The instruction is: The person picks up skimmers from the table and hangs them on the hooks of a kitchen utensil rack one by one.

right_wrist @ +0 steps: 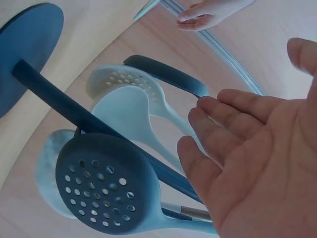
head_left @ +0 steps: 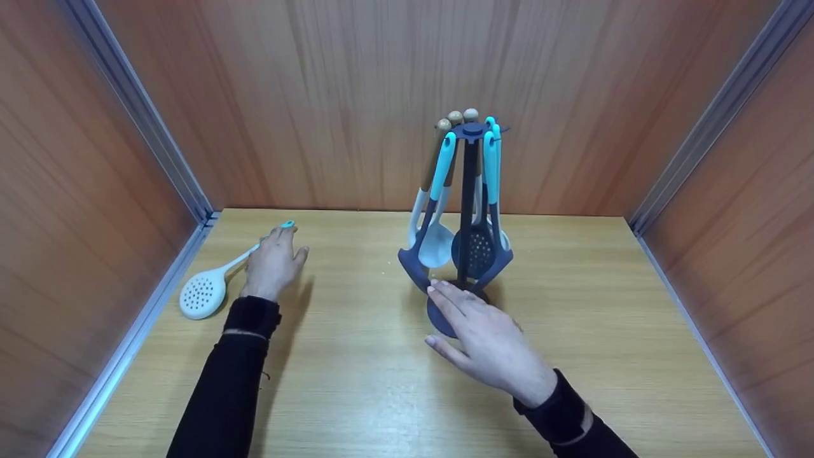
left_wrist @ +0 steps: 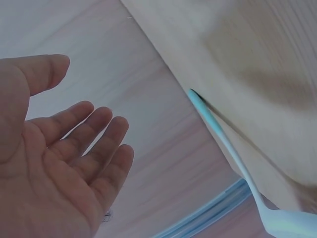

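Note:
A white slotted skimmer with a turquoise handle end lies on the table at the left. Above its handle hovers my left hand, fingers apart from the skimmer in the left wrist view. My right hand is held in front of a dark utensil stand, fingers extended and holding nothing. From the stand hang several utensils, among them a white spoon and a dark slotted skimmer. Part of the stand's round base is hidden behind the right hand.
Wooden panels enclose the table: a back wall and two side walls, with metal rails along the corners. The stand is right of the middle, towards the back wall.

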`<action>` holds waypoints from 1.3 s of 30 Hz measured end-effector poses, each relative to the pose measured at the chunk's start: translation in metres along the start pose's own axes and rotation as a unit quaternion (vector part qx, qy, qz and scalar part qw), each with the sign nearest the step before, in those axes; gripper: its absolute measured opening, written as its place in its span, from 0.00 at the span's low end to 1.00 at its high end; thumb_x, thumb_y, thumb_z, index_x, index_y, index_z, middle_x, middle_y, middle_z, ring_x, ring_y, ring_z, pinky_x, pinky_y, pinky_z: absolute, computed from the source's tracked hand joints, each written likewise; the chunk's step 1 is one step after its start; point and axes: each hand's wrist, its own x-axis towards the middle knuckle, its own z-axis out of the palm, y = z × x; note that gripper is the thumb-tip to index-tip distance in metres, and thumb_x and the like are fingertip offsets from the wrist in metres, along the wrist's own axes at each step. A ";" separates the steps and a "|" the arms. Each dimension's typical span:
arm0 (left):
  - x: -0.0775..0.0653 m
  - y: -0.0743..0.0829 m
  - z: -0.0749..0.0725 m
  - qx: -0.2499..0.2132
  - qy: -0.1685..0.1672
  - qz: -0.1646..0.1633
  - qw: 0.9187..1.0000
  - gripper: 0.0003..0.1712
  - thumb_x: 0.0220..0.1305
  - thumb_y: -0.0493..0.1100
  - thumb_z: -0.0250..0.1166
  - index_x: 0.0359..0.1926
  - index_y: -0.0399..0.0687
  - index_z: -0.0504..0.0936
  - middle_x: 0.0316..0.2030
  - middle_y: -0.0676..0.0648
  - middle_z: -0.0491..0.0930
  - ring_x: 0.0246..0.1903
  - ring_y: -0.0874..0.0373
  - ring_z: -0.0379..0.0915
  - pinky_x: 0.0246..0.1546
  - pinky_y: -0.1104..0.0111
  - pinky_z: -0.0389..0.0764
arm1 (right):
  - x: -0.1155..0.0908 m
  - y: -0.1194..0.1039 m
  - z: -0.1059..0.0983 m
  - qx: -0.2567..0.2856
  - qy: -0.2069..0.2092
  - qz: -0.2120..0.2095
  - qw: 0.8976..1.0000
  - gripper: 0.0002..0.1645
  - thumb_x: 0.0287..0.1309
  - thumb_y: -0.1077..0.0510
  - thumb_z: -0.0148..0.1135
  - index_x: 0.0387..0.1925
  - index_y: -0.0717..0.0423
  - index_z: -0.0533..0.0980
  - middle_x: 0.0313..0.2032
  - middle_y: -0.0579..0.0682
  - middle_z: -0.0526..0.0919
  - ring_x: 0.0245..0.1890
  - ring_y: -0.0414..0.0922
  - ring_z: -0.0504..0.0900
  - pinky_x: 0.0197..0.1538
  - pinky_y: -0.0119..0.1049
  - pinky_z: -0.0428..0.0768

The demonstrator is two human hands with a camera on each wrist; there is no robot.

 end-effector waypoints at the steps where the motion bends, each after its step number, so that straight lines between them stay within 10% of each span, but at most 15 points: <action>1: 0.001 -0.001 0.000 0.004 -0.002 -0.004 1.000 0.34 0.86 0.47 0.61 0.80 0.30 0.69 0.80 0.26 0.70 0.79 0.23 0.67 0.78 0.30 0.71 | 0.000 0.000 0.000 0.002 -0.004 0.001 1.000 0.49 0.84 0.24 0.48 0.90 0.46 0.60 0.88 0.47 0.65 0.86 0.47 0.71 0.81 0.53 0.79; 22: 0.020 -0.030 0.004 0.089 -0.052 -0.046 0.994 0.33 0.80 0.48 0.62 0.72 0.23 0.74 0.67 0.21 0.79 0.64 0.20 0.78 0.60 0.28 0.81 | -0.001 -0.002 0.015 -0.052 -0.036 -0.056 0.996 0.47 0.83 0.29 0.57 0.87 0.51 0.66 0.85 0.50 0.71 0.83 0.48 0.75 0.81 0.49 0.79; 39: 0.027 -0.049 -0.002 0.112 -0.147 -0.121 0.975 0.37 0.84 0.47 0.54 0.78 0.20 0.64 0.70 0.19 0.73 0.69 0.19 0.72 0.68 0.28 0.77 | 0.003 -0.006 0.023 -0.038 -0.085 -0.061 0.994 0.46 0.83 0.32 0.58 0.87 0.51 0.64 0.86 0.51 0.69 0.85 0.48 0.72 0.81 0.51 0.78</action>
